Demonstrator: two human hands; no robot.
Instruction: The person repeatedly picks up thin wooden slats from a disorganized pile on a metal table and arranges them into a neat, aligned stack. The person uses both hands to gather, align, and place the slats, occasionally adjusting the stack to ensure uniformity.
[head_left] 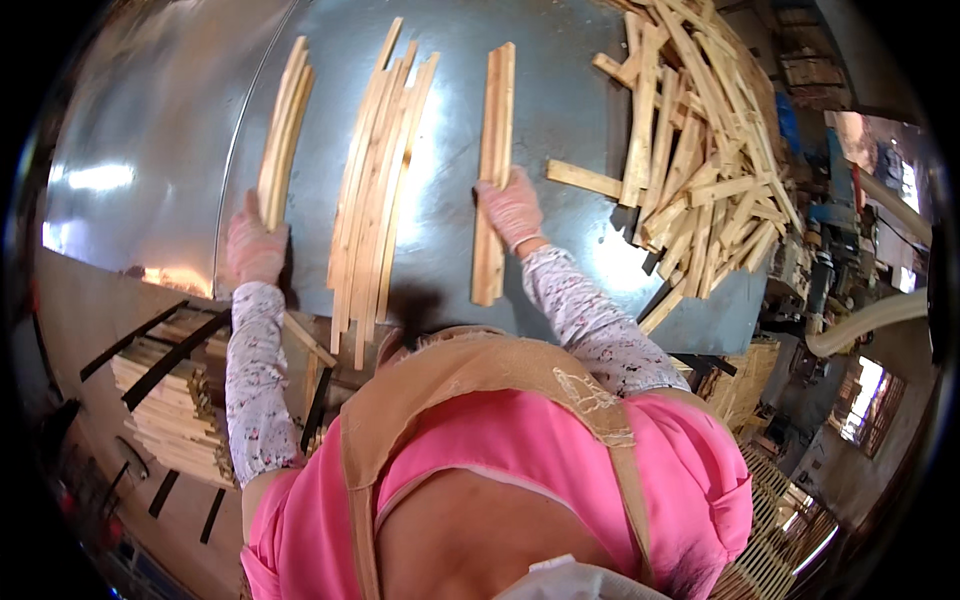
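"What are your hands doing?"

"My left hand (258, 245) is pinching the near end of the left strips (285, 130); its fingertips aren't showing, so I can't tell how firmly. My right hand (513, 205) is wrapping the right strips (490, 265) around their middle. Both sets are lying lengthwise on the metal table (570, 90)."

"And between them?"

"The middle strips (375, 190) are lying untouched, with ragged ends. Some near ends are seemingly jutting past the table's near edge, close to the apron (480, 350)."

"What's worrying you?"

"Mostly that overhang: if the body is leaning in, the apron could be nudging those ends and skewing the row. On the left I'm holding only one end, so the far ends could be fanning apart on smooth metal."

"And the right side?"

"A crosswise strip (583, 178) is sticking out of the jumbled pile (700, 150) toward my right hand. If I'm swinging wide, I could be catching it and dragging others loose."
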